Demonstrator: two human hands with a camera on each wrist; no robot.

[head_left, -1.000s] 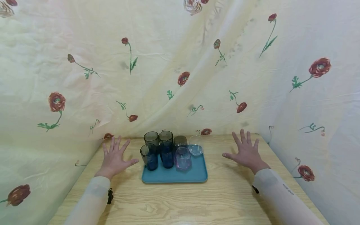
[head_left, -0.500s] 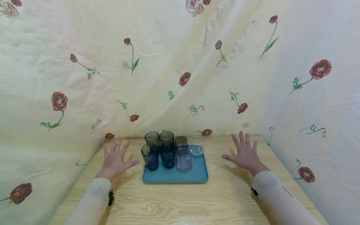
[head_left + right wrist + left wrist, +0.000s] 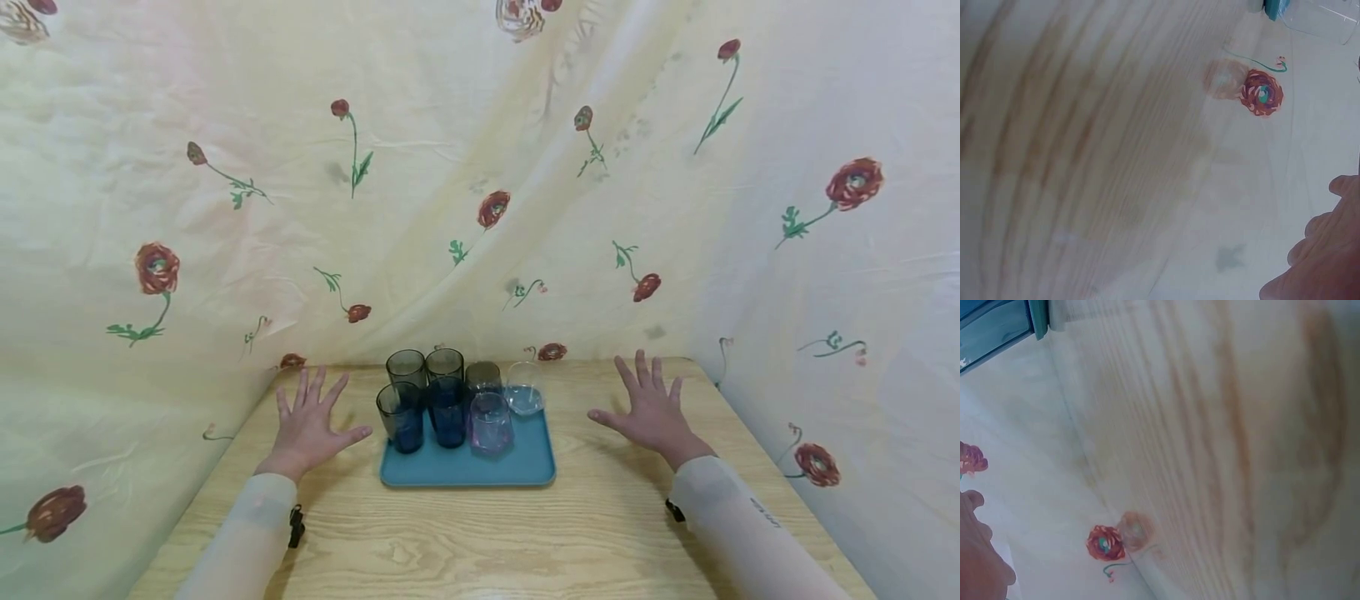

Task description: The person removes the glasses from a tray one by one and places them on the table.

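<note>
A blue tray (image 3: pixel 517 468) lies on the wooden table in the head view. Tall dark tinted glasses stand upright in its left part, among them a front left glass (image 3: pixel 401 417) and a front middle glass (image 3: pixel 447 412). To their right are a short brown tinted glass (image 3: pixel 482 379), a pinkish clear glass (image 3: pixel 491 423) and a clear glass (image 3: pixel 524 388). My left hand (image 3: pixel 306 429), fingers spread, is to the left of the tray and holds nothing. On the other side my right hand (image 3: pixel 652 412) is spread the same way, apart from the tray and glasses.
Pale cloth with printed red flowers (image 3: pixel 492 210) hangs behind the table and along both sides. The wood-grain tabletop (image 3: pixel 480 542) stretches in front of the tray. Black straps (image 3: pixel 296 527) show at the wrists. The left wrist view catches a tray corner (image 3: pixel 1038 317).
My right hand has shifted slightly left, toward the tray. The left hand stays spread in place, and the tray and glasses have not moved; the head view shifted a little.
</note>
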